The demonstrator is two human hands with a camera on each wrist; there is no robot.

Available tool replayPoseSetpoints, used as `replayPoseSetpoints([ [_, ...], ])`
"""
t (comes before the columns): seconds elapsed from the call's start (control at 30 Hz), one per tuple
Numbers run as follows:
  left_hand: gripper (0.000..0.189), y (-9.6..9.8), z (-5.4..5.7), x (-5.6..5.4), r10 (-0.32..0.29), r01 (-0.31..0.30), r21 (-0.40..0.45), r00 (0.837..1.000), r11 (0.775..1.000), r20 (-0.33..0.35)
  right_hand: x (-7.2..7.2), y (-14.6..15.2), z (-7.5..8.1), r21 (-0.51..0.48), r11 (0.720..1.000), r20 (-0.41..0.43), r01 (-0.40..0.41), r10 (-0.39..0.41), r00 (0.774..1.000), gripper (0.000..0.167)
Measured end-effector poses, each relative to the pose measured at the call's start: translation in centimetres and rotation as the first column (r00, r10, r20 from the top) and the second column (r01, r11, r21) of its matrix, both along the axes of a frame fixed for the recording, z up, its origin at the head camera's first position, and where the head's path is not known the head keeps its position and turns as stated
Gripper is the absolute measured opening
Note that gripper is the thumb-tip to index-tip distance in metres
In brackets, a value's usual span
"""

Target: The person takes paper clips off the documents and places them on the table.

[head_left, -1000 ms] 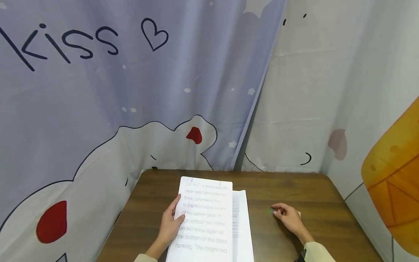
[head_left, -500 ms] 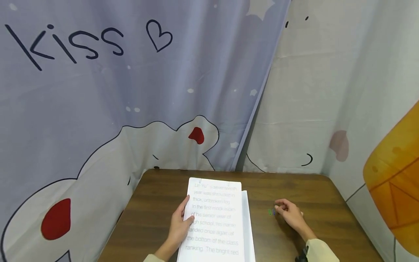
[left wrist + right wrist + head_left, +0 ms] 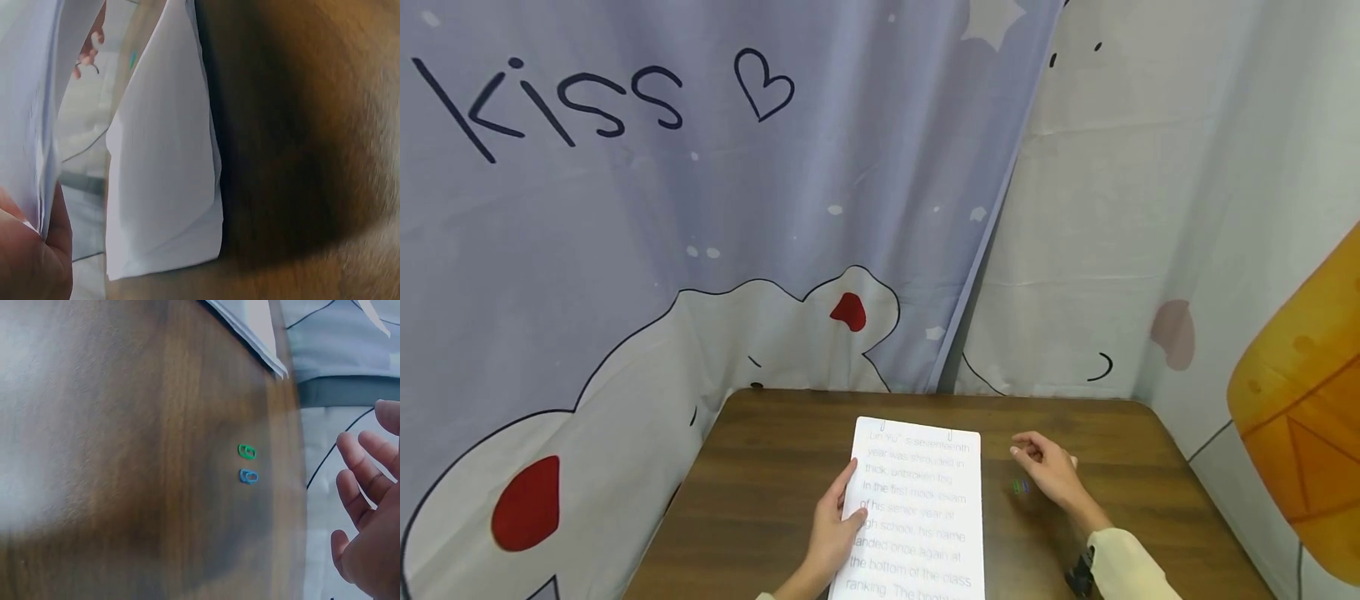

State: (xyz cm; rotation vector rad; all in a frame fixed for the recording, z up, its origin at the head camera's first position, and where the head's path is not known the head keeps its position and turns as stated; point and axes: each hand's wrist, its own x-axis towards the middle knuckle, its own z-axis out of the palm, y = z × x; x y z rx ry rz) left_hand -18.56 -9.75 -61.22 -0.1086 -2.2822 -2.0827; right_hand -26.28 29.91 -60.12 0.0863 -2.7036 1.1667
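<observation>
My left hand (image 3: 833,533) grips a sheaf of printed paper (image 3: 917,517) by its left side, thumb on the front. Two paper clips (image 3: 882,425) sit on its top edge. In the left wrist view, the held sheets (image 3: 25,112) are raised above a second paper stack (image 3: 165,144) lying on the table; the head view has that stack hidden behind them. My right hand (image 3: 1048,475) hovers to the right, fingers loosely bent, nothing visible in them. Near it on the wood lie a green paper clip (image 3: 247,452) and a blue paper clip (image 3: 249,476), side by side and untouched.
The brown wooden table (image 3: 760,467) has rounded back corners. Behind it hangs a printed curtain (image 3: 737,208), close to the table's back edge. A dark band (image 3: 1079,573) is on my right wrist.
My left hand has carried the sheaf rightward, covering the second stack in the head view. My right hand has moved up and away from the blue clip, which stays on the table.
</observation>
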Motion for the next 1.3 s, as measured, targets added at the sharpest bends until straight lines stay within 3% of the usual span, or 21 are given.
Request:
replayPoseSetpoints([
  [0.3, 0.081, 1.3, -0.1, 0.7, -0.037, 0.037, 0.027, 0.999, 0.999, -0.007, -0.5, -1.6, 1.2, -0.04, 0.998, -0.032, -0.038, 0.037, 0.999, 0.027],
  [0.6, 0.081, 3.3, -0.5, 1.2, -0.036, 0.037, 0.051, 0.999, 0.998, -0.032, -1.0, -3.8, 2.6, -0.102, 0.991, 0.006, -0.092, 0.093, 0.996, 0.036],
  [0.73, 0.081, 4.2, -0.3, 1.4, -0.038, 0.04, 0.066, 0.999, 0.997, -0.026, -1.2, -4.6, 3.0, -0.111, 0.987, 0.015, -0.117, 0.12, 0.993, 0.03],
  [1.0, 0.084, 4.9, 0.2, 1.8, -0.043, 0.041, 0.124, 0.999, 0.991, 0.011, -1.1, -5.2, 3.2, -0.181, 0.972, 0.062, -0.151, 0.165, 0.984, 0.027],
  [1.3, 0.084, 5.2, 0.3, 1.9, -0.027, 0.023, 0.138, 0.999, 0.99, 0.025, -1.1, -5.0, 3.1, -0.228, 0.957, 0.036, -0.181, 0.194, 0.98, 0.021],
])
